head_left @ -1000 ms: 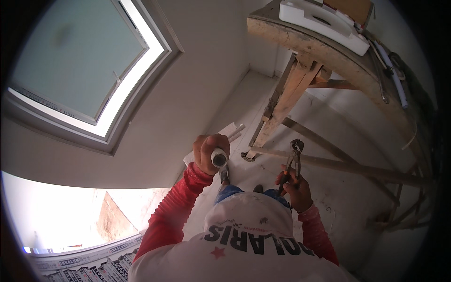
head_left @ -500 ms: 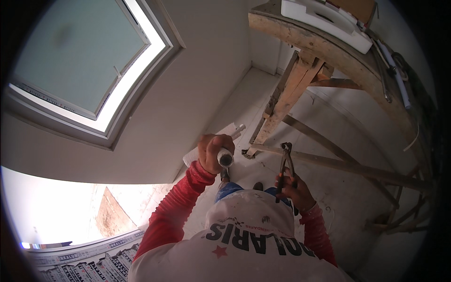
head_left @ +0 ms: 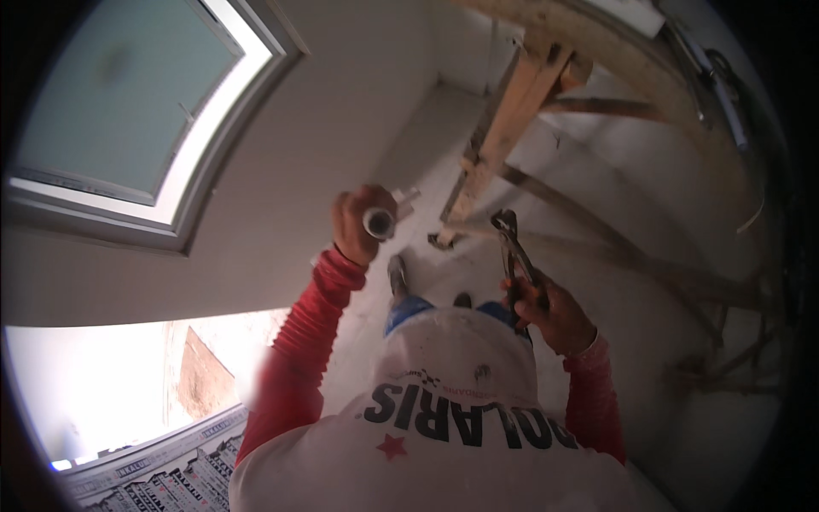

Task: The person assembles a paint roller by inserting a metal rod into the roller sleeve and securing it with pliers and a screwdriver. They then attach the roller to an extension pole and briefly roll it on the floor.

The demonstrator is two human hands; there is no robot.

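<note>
Pincers [head_left: 508,239] jutting past right grip [head_left: 556,317], left grip [head_left: 353,226] around probable tube [head_left: 379,211]

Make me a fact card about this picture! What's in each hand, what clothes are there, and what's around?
Left hand: the left hand grips a white tube, open end facing the camera
Right hand: the right hand holds pliers, their head pointing away from the person
Clothes: white shirt with dark letters and a red star; red sleeves
Upper left: window in a wall
Upper right: wooden table, partly out of view
Picture: a bit blurry
</note>
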